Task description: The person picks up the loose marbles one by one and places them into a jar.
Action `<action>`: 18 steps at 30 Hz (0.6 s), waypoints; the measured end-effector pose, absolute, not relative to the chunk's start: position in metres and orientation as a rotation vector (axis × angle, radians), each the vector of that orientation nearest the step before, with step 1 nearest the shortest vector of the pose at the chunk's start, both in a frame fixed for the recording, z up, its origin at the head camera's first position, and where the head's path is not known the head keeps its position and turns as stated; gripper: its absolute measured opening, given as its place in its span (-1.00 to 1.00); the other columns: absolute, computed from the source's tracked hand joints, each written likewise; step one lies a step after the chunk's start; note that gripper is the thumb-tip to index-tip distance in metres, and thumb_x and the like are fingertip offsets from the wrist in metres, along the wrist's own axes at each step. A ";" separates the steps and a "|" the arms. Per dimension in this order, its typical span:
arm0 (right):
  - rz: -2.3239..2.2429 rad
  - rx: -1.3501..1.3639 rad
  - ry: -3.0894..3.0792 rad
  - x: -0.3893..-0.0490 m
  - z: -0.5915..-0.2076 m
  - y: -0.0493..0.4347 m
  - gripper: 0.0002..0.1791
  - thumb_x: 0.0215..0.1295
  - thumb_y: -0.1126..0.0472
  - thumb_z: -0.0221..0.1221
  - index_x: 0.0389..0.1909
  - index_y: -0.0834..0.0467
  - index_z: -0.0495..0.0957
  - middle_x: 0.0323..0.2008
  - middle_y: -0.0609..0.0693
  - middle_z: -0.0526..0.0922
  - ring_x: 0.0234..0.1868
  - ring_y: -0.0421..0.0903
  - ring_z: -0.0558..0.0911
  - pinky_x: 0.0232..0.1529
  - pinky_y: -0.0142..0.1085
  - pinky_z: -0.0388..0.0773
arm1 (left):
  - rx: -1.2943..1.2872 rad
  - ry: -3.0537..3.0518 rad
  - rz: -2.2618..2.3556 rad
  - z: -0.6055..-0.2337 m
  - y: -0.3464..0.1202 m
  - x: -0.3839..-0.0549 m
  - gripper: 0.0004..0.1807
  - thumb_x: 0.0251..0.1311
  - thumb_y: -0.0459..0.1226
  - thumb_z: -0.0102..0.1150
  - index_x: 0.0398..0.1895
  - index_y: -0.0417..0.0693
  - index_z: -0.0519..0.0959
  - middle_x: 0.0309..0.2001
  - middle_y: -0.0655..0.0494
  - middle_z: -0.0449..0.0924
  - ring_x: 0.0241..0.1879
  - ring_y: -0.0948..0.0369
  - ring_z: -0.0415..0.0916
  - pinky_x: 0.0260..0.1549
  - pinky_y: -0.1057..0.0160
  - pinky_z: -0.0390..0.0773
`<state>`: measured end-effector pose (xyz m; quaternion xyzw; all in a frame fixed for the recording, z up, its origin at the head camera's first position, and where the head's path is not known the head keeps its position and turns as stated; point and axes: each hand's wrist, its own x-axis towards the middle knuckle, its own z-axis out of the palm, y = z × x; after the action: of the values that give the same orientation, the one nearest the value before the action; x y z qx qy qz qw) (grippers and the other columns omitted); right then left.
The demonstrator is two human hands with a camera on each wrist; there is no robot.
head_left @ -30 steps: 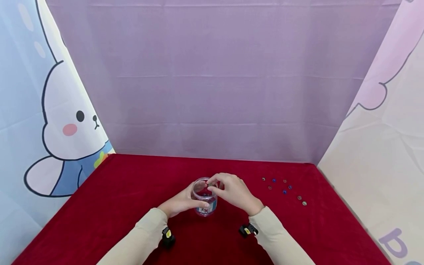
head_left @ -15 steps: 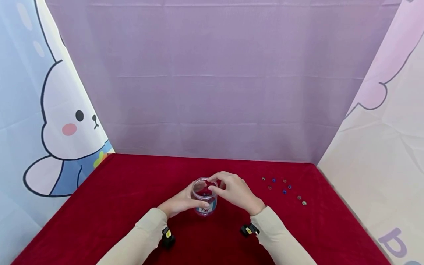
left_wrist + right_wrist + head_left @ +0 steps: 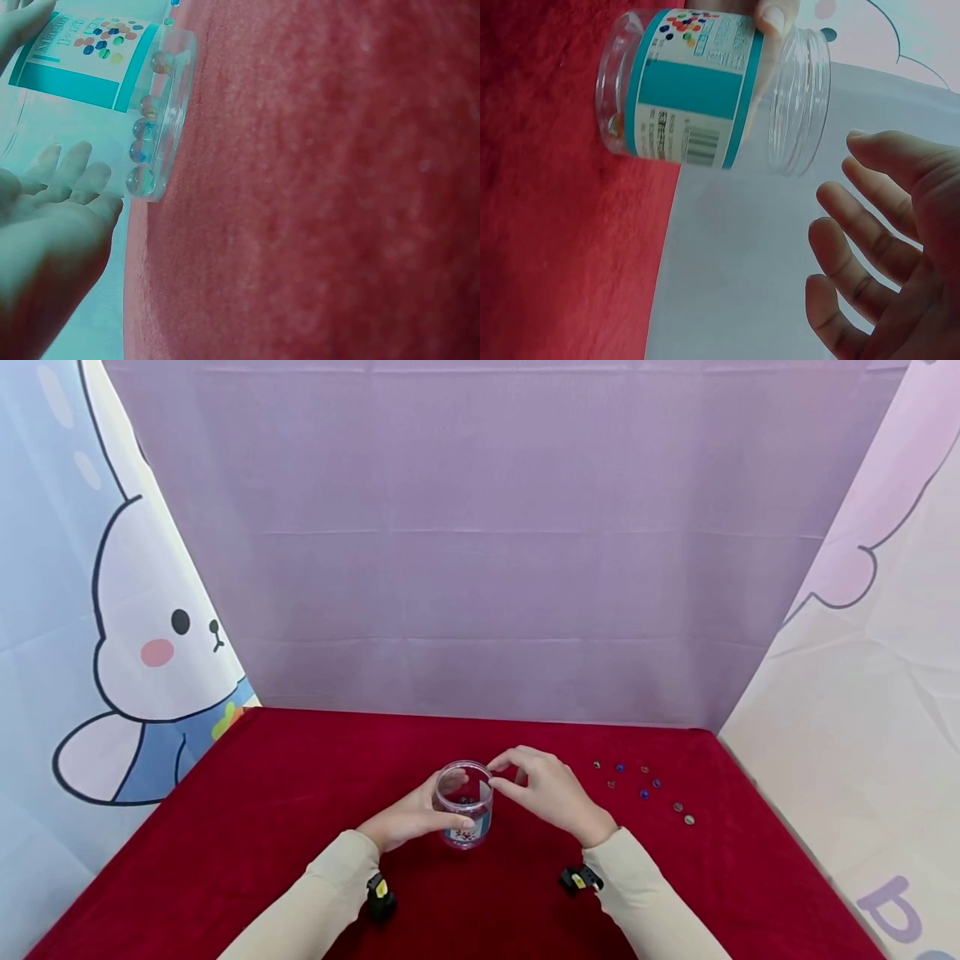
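Note:
A clear plastic jar (image 3: 465, 810) with a blue and white label stands on the red cloth, its mouth uncovered. My left hand (image 3: 411, 814) grips it round the side, thumb in front and fingers behind. Several glass marbles (image 3: 142, 129) lie at the jar's bottom in the left wrist view. Just right of the rim is my right hand (image 3: 543, 789), fingers loosely bent and holding nothing. In the right wrist view its fingers (image 3: 866, 232) are spread apart, beside the jar's mouth.
On the right side of the red cloth (image 3: 300, 760) lie several loose marbles, among them a blue marble (image 3: 644, 794) and a pale green marble (image 3: 689, 820). A purple curtain (image 3: 480, 568) hangs behind, with printed cloths at both sides.
A marble between my right fingertips over the jar has been let go. The right hand has then drawn back to the right, off the mouth. The left hand and jar stay put.

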<state>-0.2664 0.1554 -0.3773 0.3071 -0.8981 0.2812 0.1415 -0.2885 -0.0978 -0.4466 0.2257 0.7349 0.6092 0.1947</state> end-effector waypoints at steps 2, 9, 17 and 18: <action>0.812 0.875 -2.593 -0.266 -0.377 0.159 -0.71 0.26 0.08 0.40 -0.02 -0.01 0.67 -0.12 -0.19 0.66 -0.39 -0.31 0.51 -0.37 -0.38 0.56 | 0.632 2.067 1.704 -0.446 -0.098 -0.288 -0.02 0.17 -0.13 0.44 0.54 -0.12 0.05 0.49 -0.07 0.15 0.43 -0.08 0.12 0.28 -0.18 0.31; 0.796 0.830 -2.618 -0.263 -0.378 0.175 -0.72 0.26 0.08 0.39 -0.01 -0.03 0.67 -0.12 -0.15 0.66 -0.40 -0.30 0.50 -0.37 -0.38 0.56 | 0.634 2.077 1.699 -0.446 -0.098 -0.288 -0.05 0.16 -0.13 0.45 0.52 -0.06 0.10 0.50 -0.08 0.14 0.43 -0.07 0.12 0.27 -0.16 0.34; 0.783 0.776 -2.617 -0.263 -0.382 0.198 -0.75 0.26 0.10 0.39 -0.05 -0.08 0.68 -0.14 -0.18 0.66 -0.41 -0.32 0.50 -0.41 -0.39 0.54 | 0.642 2.088 1.691 -0.447 -0.099 -0.288 -0.01 0.15 -0.12 0.46 0.53 -0.11 0.07 0.49 -0.06 0.15 0.43 -0.07 0.11 0.25 -0.13 0.38; 0.777 0.770 -2.616 -0.264 -0.383 0.201 -0.75 0.26 0.10 0.39 -0.06 -0.09 0.68 -0.14 -0.18 0.66 -0.41 -0.32 0.50 -0.40 -0.39 0.54 | 0.642 2.091 1.688 -0.446 -0.099 -0.288 -0.01 0.15 -0.12 0.46 0.53 -0.11 0.07 0.49 -0.06 0.15 0.43 -0.07 0.11 0.25 -0.13 0.38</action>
<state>-0.2635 0.2006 -0.3830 0.2684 -0.9118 0.2709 0.1523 -0.2876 -0.0991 -0.4463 0.2282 0.7433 0.6001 0.1881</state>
